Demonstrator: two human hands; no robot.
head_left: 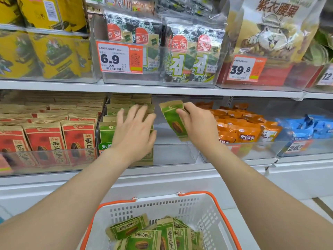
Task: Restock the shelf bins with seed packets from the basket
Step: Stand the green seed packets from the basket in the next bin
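The left hand [134, 130] lies with its fingers spread and straight against the row of green packets [106, 131] standing in the clear bin [174, 155]. It covers most of the front packet's face, so whether the palm presses or only touches is hard to tell. Just right of those fingers, over the bin's bare half, the right hand [196, 123] pinches a green seed packet [173, 121] near its top, thumb on the printed face; the fingers behind it are mostly hidden. The packet hangs tilted, its lower corner blurred. Below both hands the white basket [162, 207] holds loose packets [144, 233], cut off by the lower edge of the view. Red packets [45, 139] stand left of the left fingers, orange packets [239, 131] right of the right fingers
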